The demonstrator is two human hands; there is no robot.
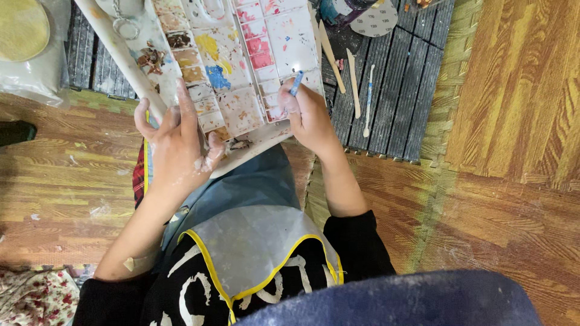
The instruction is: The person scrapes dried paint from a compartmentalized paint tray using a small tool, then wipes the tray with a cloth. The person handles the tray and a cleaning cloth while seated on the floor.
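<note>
The left hand (178, 145) lies spread across the near left corner of a big white paint palette (241, 66), fingers splayed and resting on its wells, the skin smeared with pale dried paint. The right hand (309, 115) is closed around a slim blue-handled tool (296, 83), pinching it between thumb and fingers so that its end sticks up over the palette's right edge; I cannot tell from here whether it is a brush or a pen.

The palette rests tilted on the person's lap, its near edge over a blue-grey cloth (248, 181). Its compartments hold stains of pink and red on the right, a yellow patch and a blue blot in the middle, and browns on the left.

Below the hands, the person wears a clear plastic apron with yellow trim (254, 241) over a black top with white lettering.

To the right of the palette, on dark slatted matting (393, 90), lie two wooden sticks (331, 51) and a thin white tool (367, 102), side by side and apart from the right hand. Around all this is wood-patterned flooring (519, 108). A yellowish round object (21, 27) sits at the far left corner.
</note>
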